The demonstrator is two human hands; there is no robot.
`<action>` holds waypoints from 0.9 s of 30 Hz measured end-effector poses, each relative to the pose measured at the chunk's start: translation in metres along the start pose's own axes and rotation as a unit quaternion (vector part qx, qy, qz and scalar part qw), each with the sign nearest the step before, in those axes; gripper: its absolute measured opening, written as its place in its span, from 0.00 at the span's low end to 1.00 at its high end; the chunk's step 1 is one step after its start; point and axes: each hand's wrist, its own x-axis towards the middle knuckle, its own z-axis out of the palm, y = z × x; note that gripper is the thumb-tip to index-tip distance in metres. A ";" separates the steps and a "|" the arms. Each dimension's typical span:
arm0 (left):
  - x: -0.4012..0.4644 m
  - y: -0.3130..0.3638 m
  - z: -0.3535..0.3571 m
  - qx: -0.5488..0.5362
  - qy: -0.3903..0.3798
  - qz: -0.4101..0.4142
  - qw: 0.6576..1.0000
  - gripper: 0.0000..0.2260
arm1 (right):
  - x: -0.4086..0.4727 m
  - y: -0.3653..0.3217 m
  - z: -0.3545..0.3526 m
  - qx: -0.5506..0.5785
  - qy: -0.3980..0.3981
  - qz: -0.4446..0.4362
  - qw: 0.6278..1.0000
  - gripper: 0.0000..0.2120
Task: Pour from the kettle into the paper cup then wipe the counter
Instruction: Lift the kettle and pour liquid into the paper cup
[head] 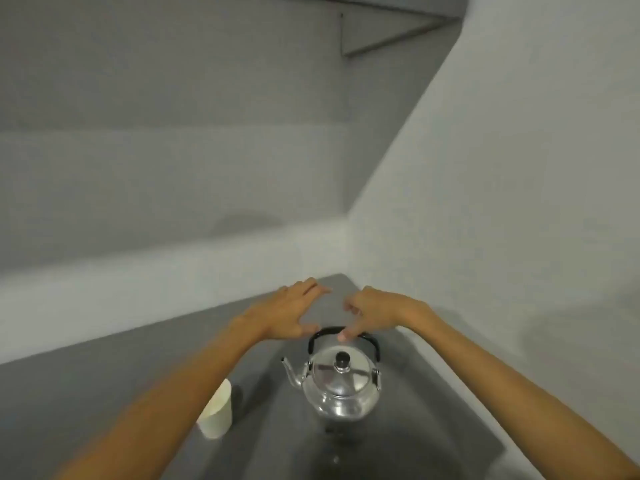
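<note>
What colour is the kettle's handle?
Black, seen in the head view, arching over the shiny silver kettle: handle.

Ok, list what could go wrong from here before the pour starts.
1. The kettle has its lid on but unsecured; neither hand holds it, so tilting might slide it off.
2. The paper cup stands left of the spout, unheld; being light, it may tip under the stream.
3. Both hands, left and right, hover open above the handle; a metal kettle could be hot.

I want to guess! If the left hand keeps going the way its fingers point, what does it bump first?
Probably the white wall in the corner; the left hand points over bare counter, though depth is unclear.
</note>
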 end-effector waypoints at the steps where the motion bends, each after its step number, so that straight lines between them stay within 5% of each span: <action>1: 0.004 0.005 0.008 -0.024 -0.011 -0.007 1.000 0.31 | 0.000 0.002 0.008 0.008 -0.001 -0.008 1.000 0.35; 7: 0.017 0.019 0.063 -0.146 -0.044 -0.049 0.987 0.31 | 0.009 0.023 0.059 0.097 0.073 -0.051 0.991 0.20; 10: 0.019 0.020 0.082 -0.193 -0.021 -0.062 0.979 0.17 | 0.012 0.030 0.074 0.172 0.134 -0.051 0.975 0.16; 12: 0.021 0.023 0.088 -0.225 0.021 -0.076 0.971 0.05 | 0.014 0.032 0.081 0.237 0.160 -0.030 0.958 0.19; 19: 0.023 0.030 0.083 -0.334 0.112 -0.153 0.923 0.03 | 0.032 0.017 0.100 0.322 0.302 0.073 0.894 0.29; 27: 0.018 0.034 0.075 -0.363 0.126 -0.191 0.903 0.06 | 0.036 0.007 0.096 0.337 0.353 0.071 0.870 0.28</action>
